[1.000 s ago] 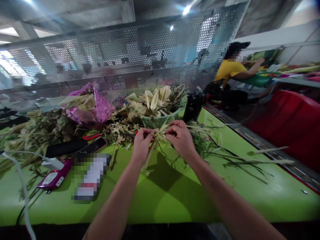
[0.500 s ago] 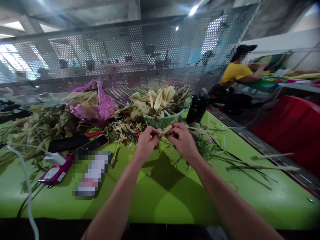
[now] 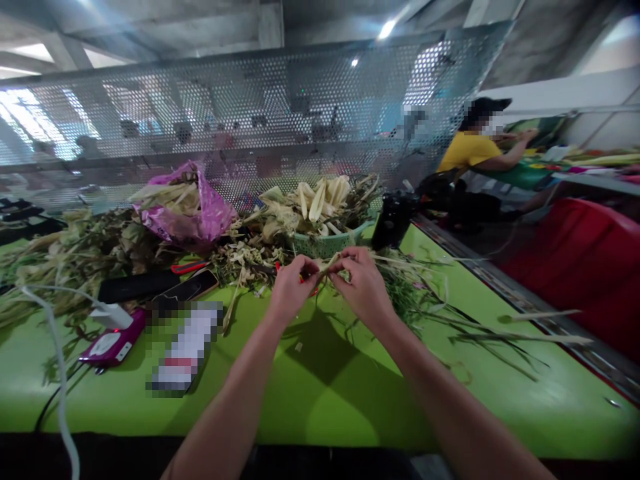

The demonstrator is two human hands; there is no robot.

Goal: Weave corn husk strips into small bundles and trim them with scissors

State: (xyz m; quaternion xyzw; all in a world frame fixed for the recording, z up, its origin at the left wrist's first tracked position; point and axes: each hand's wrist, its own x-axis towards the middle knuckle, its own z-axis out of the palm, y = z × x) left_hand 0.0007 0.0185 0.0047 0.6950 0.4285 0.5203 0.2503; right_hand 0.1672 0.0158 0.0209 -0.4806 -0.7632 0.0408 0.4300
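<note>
Both hands pinch one small pale-green piece of dried corn husk [image 3: 330,263] above the table's middle. My left hand [image 3: 296,283] has thumb and forefinger closed on its near left end. On the other end, my right hand [image 3: 361,280] is closed with its fingertips, close to the left. Just behind the hands stands a green plastic basket [image 3: 327,245] heaped with pale dry husks [image 3: 320,199]. A red-handled tool is partly hidden behind my left hand. Green grassy stems and thin stalks [image 3: 407,290] lie beside my right hand.
To the left are a pink plastic bag [image 3: 213,210] of husks, a pile of dried leaves [image 3: 100,247], phones [image 3: 193,288] and a purple power strip [image 3: 115,341] with a white cable. A dark bottle [image 3: 393,220] stands behind the stems. A person in yellow [image 3: 470,152] sits at another table.
The fingers have shifted slightly on the husk, which now looks more folded or narrowed between them. Both hands stay in nearly the same place.
</note>
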